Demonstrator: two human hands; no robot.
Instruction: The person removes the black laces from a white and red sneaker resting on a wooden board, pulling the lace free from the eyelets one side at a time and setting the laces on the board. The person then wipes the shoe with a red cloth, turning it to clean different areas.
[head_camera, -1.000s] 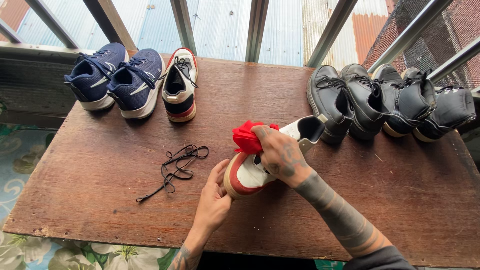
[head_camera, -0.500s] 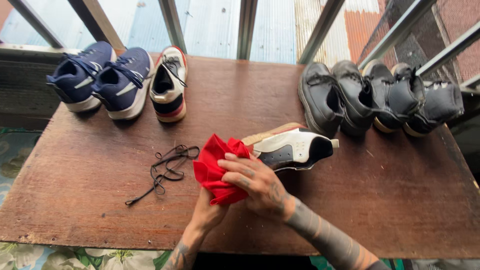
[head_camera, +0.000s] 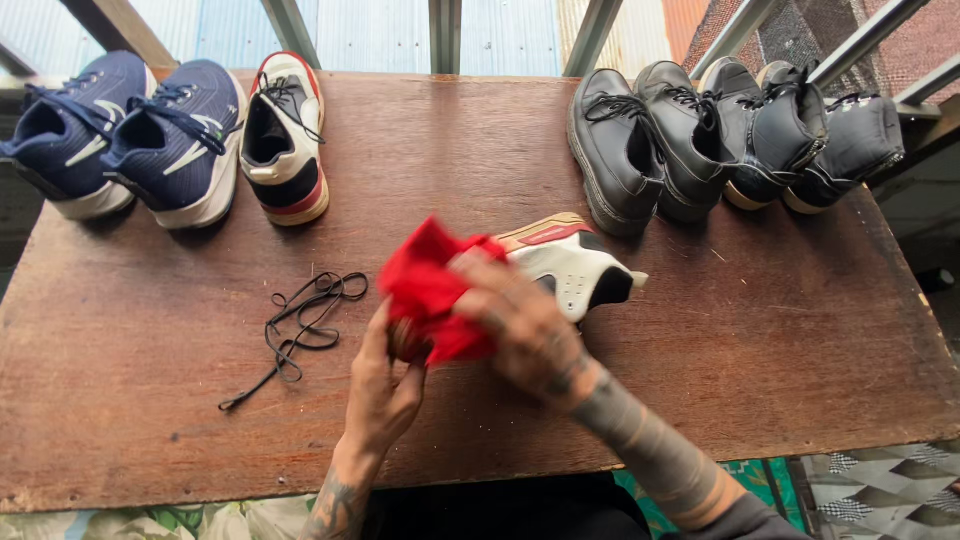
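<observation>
Cloth has slid down over the shoe's toe since a moment ago.
Right hand (head_camera: 525, 330) clutches the cloth (head_camera: 430, 285); left hand (head_camera: 385, 385) cups the toe; shoe (head_camera: 570, 265) lies mid-table (head_camera: 150, 400), heel toward two o'clock.

A worn brown plywood table (head_camera: 790, 330) carried a loose black shoelace (head_camera: 295, 330) left of the left hand (head_camera: 385, 385), navy sneakers (head_camera: 130, 135) beyond it.

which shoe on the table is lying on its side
The white, black and red sneaker under the red cloth, held by both hands; every other shoe stands upright on its sole.
</observation>
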